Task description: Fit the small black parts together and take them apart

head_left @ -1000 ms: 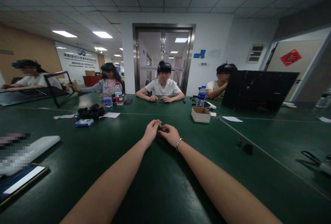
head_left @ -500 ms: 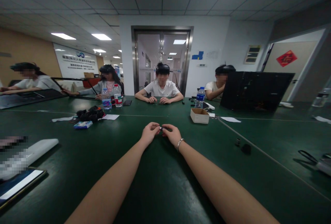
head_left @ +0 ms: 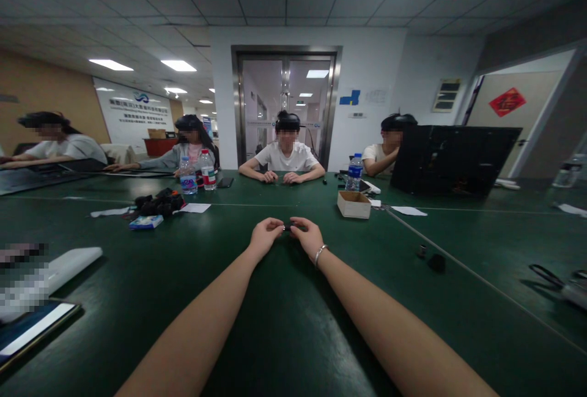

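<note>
My left hand (head_left: 265, 237) and my right hand (head_left: 306, 237) meet over the green table (head_left: 284, 323), fingers curled and pinched together. Between the fingertips sits a small dark object (head_left: 287, 227), too small to name. Both hands pinch it from either side. A silver bracelet (head_left: 318, 254) circles my right wrist. Both forearms stretch out from the bottom of the view.
A small cardboard box (head_left: 354, 204) stands beyond my right hand. Two small dark pieces (head_left: 433, 259) lie to the right, scissors (head_left: 550, 278) at far right. A black heap (head_left: 156, 203), bottles (head_left: 188, 175) and a black laptop (head_left: 452, 158) sit farther off. Several people sit around the table.
My hands stayed together on the small object and shifted slightly. A person at the far left lowered a dark frame flat onto the table.
</note>
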Tool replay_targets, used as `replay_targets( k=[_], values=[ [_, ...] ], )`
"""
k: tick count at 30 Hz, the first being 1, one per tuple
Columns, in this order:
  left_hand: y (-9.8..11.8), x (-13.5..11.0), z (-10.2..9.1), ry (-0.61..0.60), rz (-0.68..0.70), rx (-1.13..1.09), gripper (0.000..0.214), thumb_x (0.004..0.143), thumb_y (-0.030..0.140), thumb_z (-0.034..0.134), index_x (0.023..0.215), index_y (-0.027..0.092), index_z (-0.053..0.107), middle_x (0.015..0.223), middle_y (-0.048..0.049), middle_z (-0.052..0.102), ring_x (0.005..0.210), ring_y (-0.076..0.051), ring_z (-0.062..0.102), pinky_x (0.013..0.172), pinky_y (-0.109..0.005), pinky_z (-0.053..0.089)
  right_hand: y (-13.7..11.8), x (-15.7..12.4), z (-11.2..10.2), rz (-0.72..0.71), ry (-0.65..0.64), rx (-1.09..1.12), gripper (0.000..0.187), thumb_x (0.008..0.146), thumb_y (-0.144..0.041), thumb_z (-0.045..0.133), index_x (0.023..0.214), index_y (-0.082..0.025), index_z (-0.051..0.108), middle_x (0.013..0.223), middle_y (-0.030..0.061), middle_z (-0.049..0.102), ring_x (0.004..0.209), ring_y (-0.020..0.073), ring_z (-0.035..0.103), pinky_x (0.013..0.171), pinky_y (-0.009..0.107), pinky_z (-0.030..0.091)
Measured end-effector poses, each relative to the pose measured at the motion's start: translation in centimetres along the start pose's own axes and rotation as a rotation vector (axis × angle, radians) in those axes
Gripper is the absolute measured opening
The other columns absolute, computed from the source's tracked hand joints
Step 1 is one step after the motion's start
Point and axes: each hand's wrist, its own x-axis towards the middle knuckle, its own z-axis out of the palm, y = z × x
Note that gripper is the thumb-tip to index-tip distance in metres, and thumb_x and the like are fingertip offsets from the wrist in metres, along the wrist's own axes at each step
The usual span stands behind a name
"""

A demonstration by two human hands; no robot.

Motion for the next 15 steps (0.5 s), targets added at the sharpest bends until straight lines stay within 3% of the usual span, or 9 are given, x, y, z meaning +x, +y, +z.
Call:
replay_targets(
  k=[10, 15],
  values=[
    [-0.2, 0.0, 0.0, 0.013, -0.080, -0.060, 0.027, 0.063, 0.036, 0.069, 0.076, 0.014, 0.064, 0.069, -0.0046, 0.062, 0.061, -0.012, 0.058, 0.061, -0.026, 0.047, 0.0, 0.0, -0.2, -0.070, -0.044, -0.064, 0.033, 0.062, -0.017, 0.062, 0.095, -0.016, 0.064, 0.094, 0.0049, 0.061, 0.079, 0.0130, 0.059, 0.074, 0.029, 0.051],
    [0.7, -0.5, 0.2, 0.011, -0.016, -0.012, 0.025, 0.059, 0.031, 0.072, 0.076, 0.015, 0.065, 0.067, -0.0046, 0.063, 0.064, -0.014, 0.058, 0.064, -0.027, 0.047, -0.3, -0.3, -0.3, -0.022, -0.054, -0.002, 0.034, 0.061, -0.020, 0.066, 0.095, -0.018, 0.062, 0.090, 0.0033, 0.060, 0.071, 0.0114, 0.059, 0.065, 0.025, 0.052]
  ],
)
